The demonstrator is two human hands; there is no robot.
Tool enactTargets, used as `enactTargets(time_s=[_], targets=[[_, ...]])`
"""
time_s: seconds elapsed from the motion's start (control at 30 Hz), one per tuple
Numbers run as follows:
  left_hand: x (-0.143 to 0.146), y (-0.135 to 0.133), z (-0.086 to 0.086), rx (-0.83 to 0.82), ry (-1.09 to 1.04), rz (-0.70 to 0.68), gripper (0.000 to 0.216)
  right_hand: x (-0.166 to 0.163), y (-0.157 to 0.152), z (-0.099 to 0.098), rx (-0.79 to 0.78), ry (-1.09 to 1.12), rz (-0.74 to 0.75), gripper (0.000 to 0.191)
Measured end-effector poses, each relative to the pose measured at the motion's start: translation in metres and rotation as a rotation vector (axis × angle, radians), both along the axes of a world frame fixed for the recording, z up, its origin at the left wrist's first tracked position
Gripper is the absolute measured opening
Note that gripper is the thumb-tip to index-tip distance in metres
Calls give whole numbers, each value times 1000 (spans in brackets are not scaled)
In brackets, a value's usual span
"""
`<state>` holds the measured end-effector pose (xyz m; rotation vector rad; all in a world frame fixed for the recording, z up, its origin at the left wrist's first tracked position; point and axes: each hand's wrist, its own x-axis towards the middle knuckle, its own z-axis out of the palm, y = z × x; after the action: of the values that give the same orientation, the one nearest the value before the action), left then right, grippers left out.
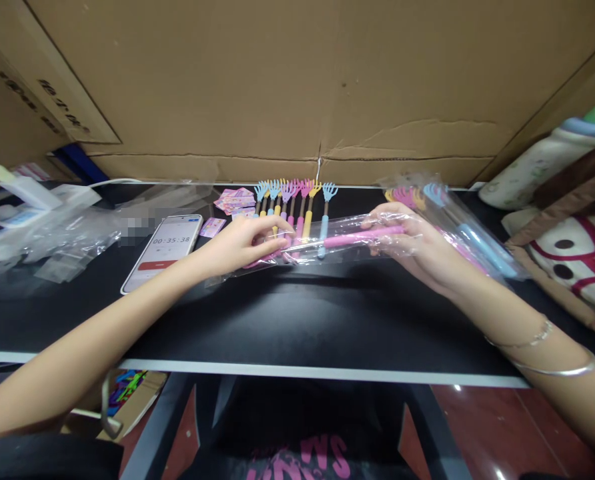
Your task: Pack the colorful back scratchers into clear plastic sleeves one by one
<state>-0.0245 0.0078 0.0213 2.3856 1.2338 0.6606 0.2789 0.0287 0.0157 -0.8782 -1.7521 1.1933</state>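
Note:
A pink back scratcher (pixel 347 239) lies lengthwise inside a clear plastic bag (pixel 305 257), held just above the black table. At its head end, the fingers of my left hand (pixel 257 237) are curled closed over the bag; the claw is mostly hidden there. My right hand (pixel 412 250) pinches the bag around the handle's end. Behind the bag stretches a row of loose back scratchers (pixel 290 193) in blue, yellow, purple and pink. Beside my right wrist lie several bagged back scratchers (pixel 482 247).
A phone (pixel 165 247) showing a timer lies left, near crumpled clear bags (pixel 87 237). Printed cards (pixel 233 200) sit behind my left hand. Cardboard (pixel 277 87) walls the back. A bottle (pixel 532 167) and a patterned cloth bag (pixel 577 260) stand right. The table's pale edge (pixel 277 367) runs in front.

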Motion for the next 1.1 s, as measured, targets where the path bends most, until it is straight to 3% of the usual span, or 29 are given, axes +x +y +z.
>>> enactTargets(time_s=[0.23, 0.57, 0.77, 1.1], targets=[[5, -4, -4, -83, 9, -46, 34, -5, -10, 4, 44, -212, 103, 35], [6, -7, -2, -71, 65, -21, 36, -4, -11, 7, 187, -359, 115, 30], [3, -5, -1, -90, 68, -26, 37, -7, -12, 8, 186, -332, 68, 28], [0, -4, -5, -68, 132, -35, 41, -7, -4, -4, 101, -161, -49, 26]])
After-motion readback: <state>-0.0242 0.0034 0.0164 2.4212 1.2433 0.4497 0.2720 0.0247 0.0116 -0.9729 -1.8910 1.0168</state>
